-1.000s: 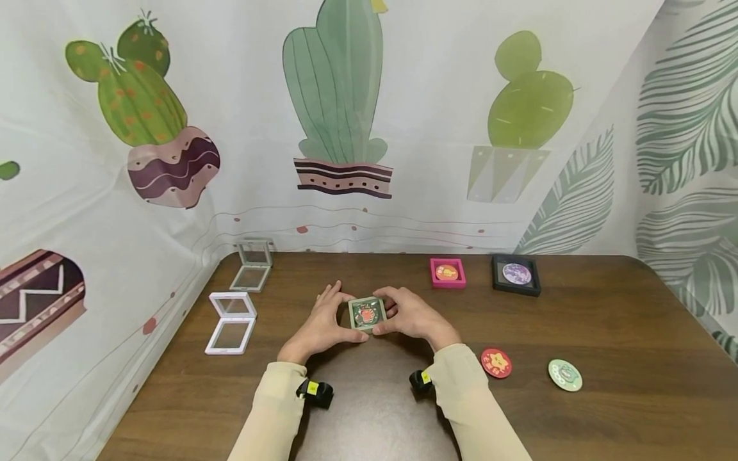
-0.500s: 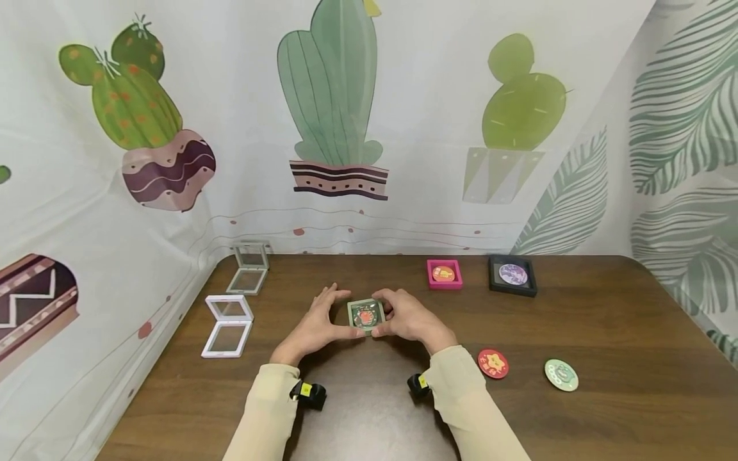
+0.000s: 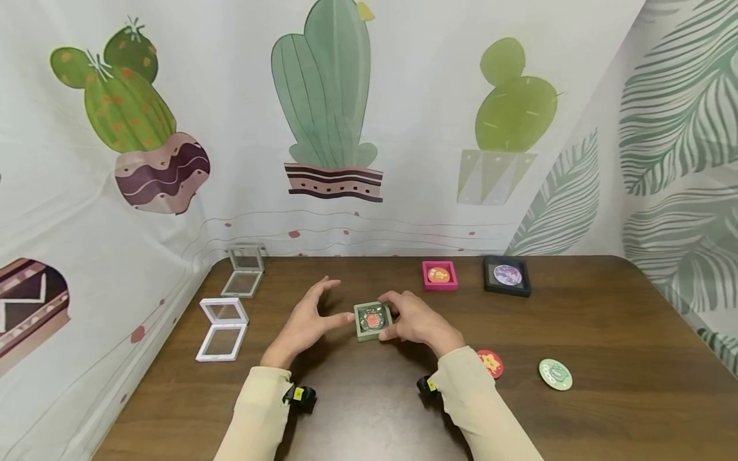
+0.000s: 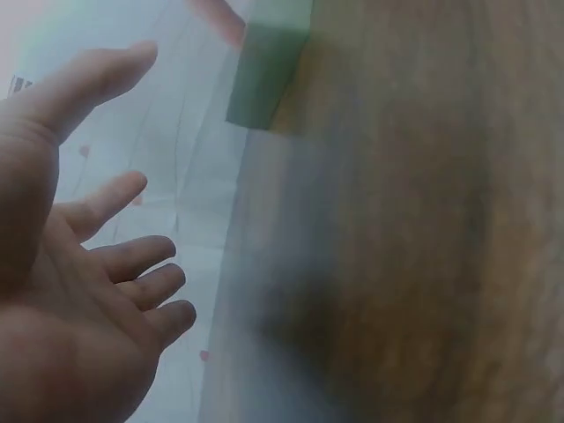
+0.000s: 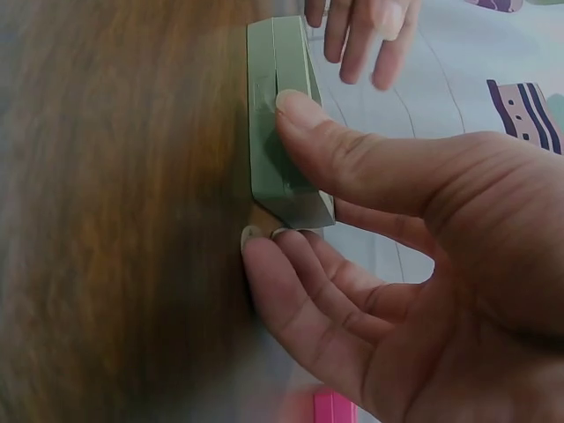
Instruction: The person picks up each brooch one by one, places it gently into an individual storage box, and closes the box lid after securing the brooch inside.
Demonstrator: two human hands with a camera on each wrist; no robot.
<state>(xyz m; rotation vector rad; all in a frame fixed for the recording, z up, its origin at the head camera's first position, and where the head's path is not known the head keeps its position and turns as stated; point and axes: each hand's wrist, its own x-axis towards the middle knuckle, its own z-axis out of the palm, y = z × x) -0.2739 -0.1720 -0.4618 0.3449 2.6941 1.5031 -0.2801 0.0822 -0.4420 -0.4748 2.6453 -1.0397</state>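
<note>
A closed green display case (image 3: 373,321) with a red-and-dark round badge behind its window is at mid-table. My right hand (image 3: 418,320) grips it by its right side, the thumb on the near edge and the index finger at the far one. In the right wrist view, the thumb presses the seamed side of the green case (image 5: 278,167), while the other fingers curl below. To the left of the case, my left hand (image 3: 305,323) is spread with nothing in it. The left wrist view shows a gap between this left hand (image 4: 88,264) and the green case (image 4: 269,79).
Two display frames, one white (image 3: 223,330) and one grey (image 3: 245,274), stand unfolded at the left. A pink case (image 3: 440,286) and a black case (image 3: 490,286), each with a badge, lie at the back right. Nearer are a red badge (image 3: 491,362) and a green badge (image 3: 556,374).
My left hand has let go of the green case and drawn away to the left. The case, in my right hand, has shifted slightly right. The camera view has turned a little.
</note>
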